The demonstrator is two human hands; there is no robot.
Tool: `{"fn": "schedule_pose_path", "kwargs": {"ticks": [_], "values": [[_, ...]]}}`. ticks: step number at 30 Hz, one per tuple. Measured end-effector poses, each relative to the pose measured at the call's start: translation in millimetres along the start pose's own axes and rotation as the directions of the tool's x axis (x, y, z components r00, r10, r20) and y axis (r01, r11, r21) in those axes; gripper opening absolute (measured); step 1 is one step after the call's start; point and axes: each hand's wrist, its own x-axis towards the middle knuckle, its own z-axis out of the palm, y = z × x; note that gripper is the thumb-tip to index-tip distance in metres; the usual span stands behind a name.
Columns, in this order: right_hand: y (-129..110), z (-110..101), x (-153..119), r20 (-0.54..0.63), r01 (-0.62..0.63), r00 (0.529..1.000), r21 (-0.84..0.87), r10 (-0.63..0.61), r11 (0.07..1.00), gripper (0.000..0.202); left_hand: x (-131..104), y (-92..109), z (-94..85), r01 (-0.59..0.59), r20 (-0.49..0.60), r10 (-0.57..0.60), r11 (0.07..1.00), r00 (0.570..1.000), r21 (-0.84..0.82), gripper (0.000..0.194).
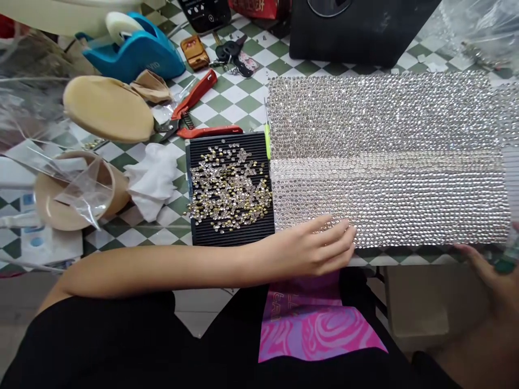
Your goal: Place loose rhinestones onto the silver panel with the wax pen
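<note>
A wide sheet of clear rhinestones in rows (389,200) lies along the table's front edge. On its near left corner rests my left hand (314,246), fingers slightly bent and lying on the stones, gripping nothing visible. My right hand (492,283) is by the sheet's near right corner, partly cut off by the frame; its visible fingers are apart, one reaching to the sheet's edge. Left of the sheet sits a black ridged tray (231,237) with many loose clear and gold stones (229,189). A thin tool with a lime-green handle (267,141) stands between tray and sheet.
Red-handled pliers (194,108) lie behind the tray. Further left are a blue tape dispenser (140,56), crumpled white tissue (154,181) and a beige cup (52,202) holding clear plastic. Keys (231,51), a phone (206,16) and a black box (357,32) line the back.
</note>
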Motion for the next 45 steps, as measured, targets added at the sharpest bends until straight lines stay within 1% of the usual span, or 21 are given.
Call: {"fn": "schedule_pose_path", "kwargs": {"ticks": [2,3,5,8,9,11,13,15,18,21,24,27,30,34,37,38,41,45], "values": [[4,1,0,0.05,0.089,0.995,-0.002,-0.089,0.996,0.125,0,1,0.4,0.026,0.005,-0.026,0.999,1.0,-0.028,0.034],[8,3,1,0.044,0.119,0.992,0.0,-0.119,0.993,0.126,0,1,0.9,0.033,0.003,-0.033,0.999,0.999,-0.04,0.034],[19,7,3,0.005,0.135,0.991,-0.003,-0.135,0.991,0.132,0,1,1.8,0.034,0.003,-0.034,0.998,0.999,-0.062,0.033],[45,13,8,-0.059,0.142,0.988,-0.01,-0.142,0.99,0.146,1,-1,2.5,0.037,0.002,-0.036,0.996,0.999,-0.08,0.031],[54,15,10,-0.084,0.131,0.988,-0.01,-0.132,0.991,0.145,1,-2,2.8,0.036,-0.003,-0.036,0.996,0.999,-0.081,0.031],[70,18,13,-0.131,0.13,0.983,0.006,-0.128,0.992,0.136,1,-3,3.3,0.033,-0.013,-0.034,0.996,0.999,-0.082,0.03],[77,19,16,-0.148,0.156,0.977,0.021,-0.151,0.988,0.129,1,-4,4.0,0.028,-0.016,-0.029,0.996,0.999,-0.085,0.03],[75,20,18,-0.147,0.187,0.973,0.032,-0.181,0.982,0.128,1,-4,4.7,0.027,-0.014,-0.028,0.996,0.999,-0.09,0.029],[60,18,20,-0.126,0.206,0.972,0.058,-0.198,0.977,0.128,1,-4,4.9,0.03,-0.01,-0.031,0.995,0.999,-0.097,0.028],[46,15,21,-0.091,0.279,0.958,0.071,-0.273,0.958,0.132,2,-4,4.8,0.027,-0.009,-0.028,0.995,1.0,-0.093,0.029],[42,15,22,-0.094,0.34,0.938,0.048,-0.334,0.939,0.131,2,-5,5.5,0.024,-0.02,-0.026,0.995,0.999,-0.094,0.028],[44,15,23,-0.109,0.302,0.948,0.029,-0.298,0.953,0.125,3,-8,6.4,0.024,-0.035,-0.028,0.995,0.999,-0.101,0.029],[46,16,26,-0.111,0.238,0.966,0.029,-0.234,0.971,0.12,3,-10,6.6,0.014,-0.017,-0.016,0.994,1.0,-0.11,0.03],[44,17,30,-0.094,0.275,0.958,0.043,-0.27,0.96,0.118,1,-14,6.7,0.01,0.005,-0.009,0.994,1.0,-0.113,0.032],[40,19,32,-0.09,0.223,0.972,0.075,-0.216,0.972,0.113,0,-16,7.4,0.012,0.031,-0.009,0.996,0.999,-0.093,0.033],[38,20,33,-0.087,0.227,0.971,0.069,-0.221,0.971,0.111,0,-17,7.7,0.012,0.041,-0.009,0.996,0.999,-0.085,0.034],[35,23,38,-0.076,0.337,0.939,0.02,-0.335,0.941,0.112,-1,-21,7.9,0.013,0.068,-0.007,0.996,0.998,-0.09,0.036],[35,25,46,-0.079,0.44,0.894,-0.024,-0.44,0.898,0.125,-2,-28,6.0,0.017,0.093,-0.003,0.989,0.996,-0.15,0.041]]}}
